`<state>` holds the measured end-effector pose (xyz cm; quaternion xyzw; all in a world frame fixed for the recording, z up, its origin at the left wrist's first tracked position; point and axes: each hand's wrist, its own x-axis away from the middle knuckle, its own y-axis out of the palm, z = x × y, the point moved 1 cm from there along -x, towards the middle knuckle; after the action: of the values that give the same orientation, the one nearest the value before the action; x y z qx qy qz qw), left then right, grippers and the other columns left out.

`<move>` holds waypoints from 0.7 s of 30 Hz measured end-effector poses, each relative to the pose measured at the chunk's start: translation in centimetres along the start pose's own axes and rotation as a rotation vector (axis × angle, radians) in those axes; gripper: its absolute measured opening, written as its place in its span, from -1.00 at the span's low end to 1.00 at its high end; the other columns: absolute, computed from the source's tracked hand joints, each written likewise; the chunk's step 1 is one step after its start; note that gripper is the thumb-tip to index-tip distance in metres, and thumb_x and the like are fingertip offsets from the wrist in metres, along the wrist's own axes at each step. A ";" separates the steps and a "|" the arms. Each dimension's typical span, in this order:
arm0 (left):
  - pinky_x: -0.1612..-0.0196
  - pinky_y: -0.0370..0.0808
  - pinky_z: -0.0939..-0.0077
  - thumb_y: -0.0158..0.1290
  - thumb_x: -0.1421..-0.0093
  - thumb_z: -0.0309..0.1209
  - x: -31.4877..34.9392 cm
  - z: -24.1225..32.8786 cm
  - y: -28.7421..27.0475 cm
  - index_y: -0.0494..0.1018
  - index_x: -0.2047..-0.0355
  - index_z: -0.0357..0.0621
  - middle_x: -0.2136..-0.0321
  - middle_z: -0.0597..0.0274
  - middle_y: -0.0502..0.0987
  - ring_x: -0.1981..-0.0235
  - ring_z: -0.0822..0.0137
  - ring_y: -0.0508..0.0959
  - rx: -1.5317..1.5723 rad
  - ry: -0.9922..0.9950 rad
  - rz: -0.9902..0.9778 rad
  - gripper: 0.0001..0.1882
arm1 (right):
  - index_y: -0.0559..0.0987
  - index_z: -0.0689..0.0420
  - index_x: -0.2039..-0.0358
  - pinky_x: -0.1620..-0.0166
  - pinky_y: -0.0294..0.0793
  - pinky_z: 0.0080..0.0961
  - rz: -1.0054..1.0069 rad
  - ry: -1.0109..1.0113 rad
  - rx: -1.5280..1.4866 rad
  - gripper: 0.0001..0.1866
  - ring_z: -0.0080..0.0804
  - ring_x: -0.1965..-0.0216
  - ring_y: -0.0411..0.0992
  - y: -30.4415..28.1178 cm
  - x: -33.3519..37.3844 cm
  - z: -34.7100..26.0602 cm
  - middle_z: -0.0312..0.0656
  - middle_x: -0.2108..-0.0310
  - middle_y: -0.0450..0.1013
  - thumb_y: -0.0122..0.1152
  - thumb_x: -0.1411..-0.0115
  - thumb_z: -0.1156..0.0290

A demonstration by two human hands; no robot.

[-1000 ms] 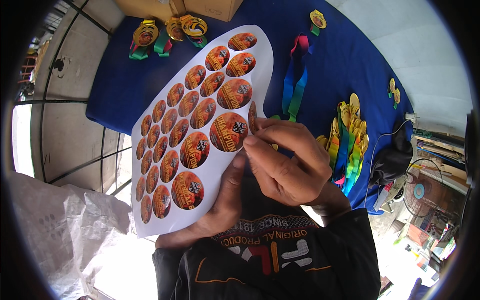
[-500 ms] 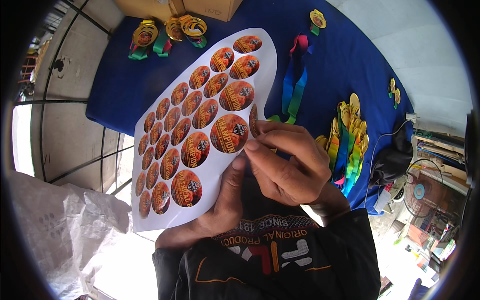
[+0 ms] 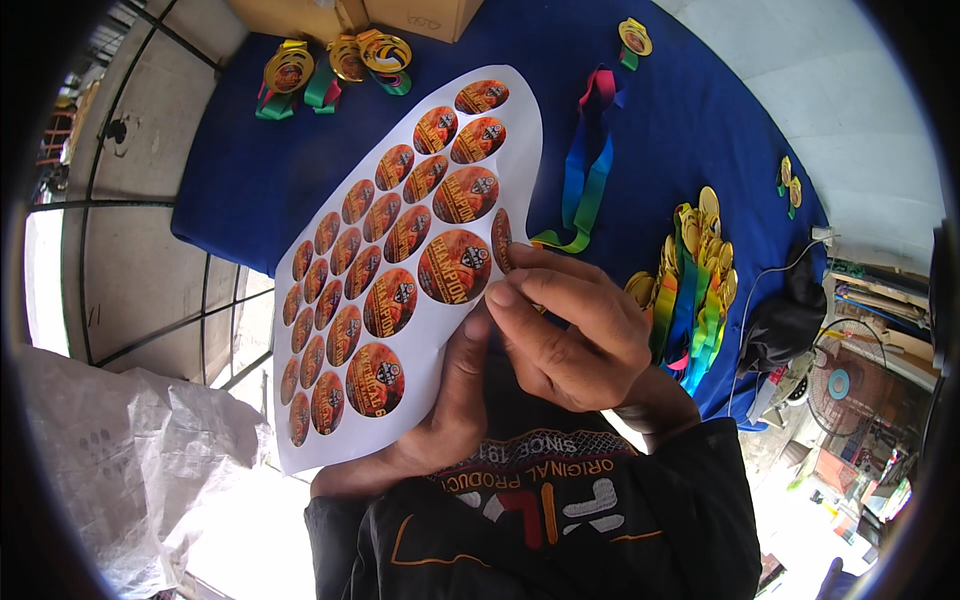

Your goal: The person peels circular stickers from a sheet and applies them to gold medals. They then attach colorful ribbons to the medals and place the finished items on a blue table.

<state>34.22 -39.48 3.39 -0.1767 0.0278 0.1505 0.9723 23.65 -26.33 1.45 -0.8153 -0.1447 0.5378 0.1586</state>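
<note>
A white sheet of round orange-and-black stickers (image 3: 455, 345) is held up in front of me, tilted, its far corner bending over. My left hand (image 3: 450, 410) grips its lower right edge, thumb on the printed face and the other fingers hidden behind. At the right edge, my right hand (image 3: 575, 325) pinches with thumb and index finger beside a round sticker (image 3: 502, 240), seen nearly edge-on where the paper curls. Whether that sticker is lifting from its backing, I cannot tell.
On the blue-covered table (image 3: 460, 40) lie gold medals (image 3: 288, 70) at the far left and a ribbon (image 3: 588, 180) beyond the sheet. A pile of ribboned medals (image 3: 700, 270) lies right of my hand. Cardboard boxes (image 3: 420, 15) stand at the back; crumpled plastic (image 3: 150, 460) is at left.
The sheet has tilted a little and its far end has shifted slightly left and down. My right hand has moved slightly left, still pinching at the edge.
</note>
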 end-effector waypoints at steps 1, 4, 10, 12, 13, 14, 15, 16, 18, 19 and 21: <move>-0.14 0.49 0.35 -0.07 -0.49 -0.44 0.0 0.0 0.1 0.43 -0.20 -0.36 -0.09 -0.03 0.56 -0.08 0.16 0.57 0.015 0.002 0.006 -0.64 | 0.75 0.20 0.13 0.33 0.74 -0.46 -0.006 0.008 0.003 -0.63 -0.16 0.26 0.68 -0.1 0.1 0.0 -0.16 0.24 0.56 0.50 0.03 0.58; -0.12 0.52 0.36 -0.06 -0.48 -0.46 0.0 0.0 0.4 0.44 -0.19 -0.36 -0.08 -0.03 0.57 -0.07 0.16 0.59 0.057 -0.001 0.012 -0.65 | 0.75 0.19 0.12 0.33 0.74 -0.47 -0.008 0.020 0.006 -0.63 -0.16 0.24 0.68 -0.2 0.2 -0.1 -0.16 0.23 0.56 0.51 0.02 0.57; -0.11 0.53 0.35 -0.03 -0.46 -0.50 0.0 0.1 0.8 0.46 -0.17 -0.37 -0.06 -0.03 0.59 -0.04 0.18 0.60 0.085 0.005 0.027 -0.67 | 0.75 0.19 0.12 0.33 0.74 -0.47 -0.022 0.028 0.004 -0.63 -0.16 0.23 0.69 -0.6 0.4 -0.1 -0.16 0.23 0.56 0.51 0.02 0.56; -0.11 0.53 0.35 -0.03 -0.46 -0.51 0.0 0.1 0.8 0.46 -0.16 -0.38 -0.05 -0.02 0.59 -0.04 0.18 0.60 0.096 0.003 0.029 -0.67 | 0.75 0.19 0.13 0.33 0.74 -0.47 -0.021 0.026 0.005 -0.63 -0.16 0.23 0.69 -0.6 0.4 -0.1 -0.15 0.23 0.56 0.50 0.02 0.56; -0.11 0.53 0.35 -0.03 -0.46 -0.51 -0.1 0.1 0.7 0.46 -0.16 -0.38 -0.05 -0.02 0.59 -0.04 0.18 0.60 0.107 -0.001 0.030 -0.67 | 0.75 0.19 0.13 0.33 0.74 -0.46 -0.021 0.024 0.006 -0.63 -0.16 0.23 0.69 -0.5 0.4 -0.1 -0.16 0.23 0.56 0.50 0.02 0.56; -0.11 0.52 0.35 -0.03 -0.46 -0.51 -0.1 0.0 0.7 0.46 -0.16 -0.38 -0.05 -0.02 0.59 -0.04 0.18 0.60 0.113 -0.004 0.030 -0.67 | 0.75 0.19 0.13 0.33 0.74 -0.46 -0.025 0.021 0.010 -0.63 -0.16 0.23 0.69 -0.4 0.4 0.0 -0.16 0.23 0.56 0.50 0.03 0.56; -0.12 0.52 0.35 -0.03 -0.46 -0.51 -0.2 0.0 0.6 0.46 -0.16 -0.38 -0.05 -0.02 0.59 -0.05 0.18 0.59 0.120 -0.007 0.030 -0.68 | 0.74 0.19 0.14 0.33 0.74 -0.46 -0.028 0.017 0.010 -0.64 -0.16 0.23 0.68 -0.4 0.4 0.0 -0.16 0.23 0.56 0.50 0.03 0.56; -0.12 0.52 0.35 -0.03 -0.46 -0.51 -0.3 -0.1 0.5 0.46 -0.15 -0.38 -0.04 -0.02 0.59 -0.05 0.18 0.59 0.122 -0.010 0.030 -0.68 | 0.74 0.19 0.14 0.33 0.74 -0.46 -0.035 0.014 0.012 -0.64 -0.16 0.23 0.68 -0.3 0.3 0.0 -0.16 0.23 0.55 0.50 0.03 0.56; -0.13 0.51 0.34 -0.03 -0.46 -0.50 -0.4 -0.2 0.4 0.46 -0.15 -0.38 -0.04 -0.02 0.59 -0.06 0.18 0.59 0.129 -0.013 0.026 -0.68 | 0.74 0.19 0.15 0.32 0.74 -0.46 -0.035 0.019 0.005 -0.65 -0.17 0.24 0.68 -0.2 0.3 0.1 -0.16 0.24 0.55 0.50 0.03 0.55; -0.14 0.50 0.34 -0.02 -0.46 -0.50 -0.4 -0.2 0.4 0.46 -0.15 -0.39 -0.04 -0.02 0.59 -0.06 0.17 0.58 0.134 -0.012 0.023 -0.68 | 0.74 0.19 0.15 0.31 0.74 -0.46 -0.029 0.029 -0.003 -0.64 -0.17 0.24 0.68 -0.1 0.2 0.1 -0.16 0.24 0.55 0.50 0.03 0.55; -0.14 0.49 0.35 -0.02 -0.46 -0.51 -0.4 -0.3 0.3 0.46 -0.15 -0.39 -0.04 -0.02 0.59 -0.07 0.17 0.58 0.127 -0.013 0.018 -0.68 | 0.73 0.19 0.14 0.31 0.75 -0.45 -0.016 0.034 -0.011 -0.63 -0.18 0.25 0.68 0.0 0.2 0.1 -0.15 0.24 0.54 0.50 0.03 0.53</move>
<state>33.75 -39.45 3.09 -0.1135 0.0326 0.1582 0.9803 23.60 -26.21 1.27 -0.8240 -0.1516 0.5216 0.1609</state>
